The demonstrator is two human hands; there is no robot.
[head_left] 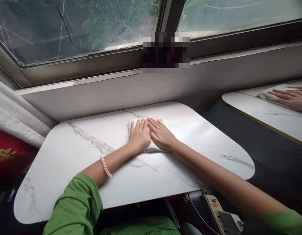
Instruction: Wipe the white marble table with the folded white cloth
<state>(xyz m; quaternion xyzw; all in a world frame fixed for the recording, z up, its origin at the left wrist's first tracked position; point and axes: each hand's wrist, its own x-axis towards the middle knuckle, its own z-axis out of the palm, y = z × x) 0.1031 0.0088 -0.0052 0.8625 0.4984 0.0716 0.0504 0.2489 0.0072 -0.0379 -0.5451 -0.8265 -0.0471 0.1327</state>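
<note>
A folded white cloth (154, 148) lies flat near the middle of a white marble-patterned table (79, 182). My left hand (140, 134) rests palm down on its left half, fingers stretched out and pointing toward the window. Beside it, my right hand (161, 133) presses flat on the right half, with its fingers extended and angled left. The two hands touch or nearly touch at the cloth's centre. Both palms cover much of the cloth. A pink coiled band (106, 167) circles my left wrist.
Another person's hand (291, 98) lies on a white cloth (265, 93) on a second table (283, 120) at the right. A power strip (214, 209) with a plug and cables sits below the front edge. A window (92, 32) and a curtain (16, 111) border the table.
</note>
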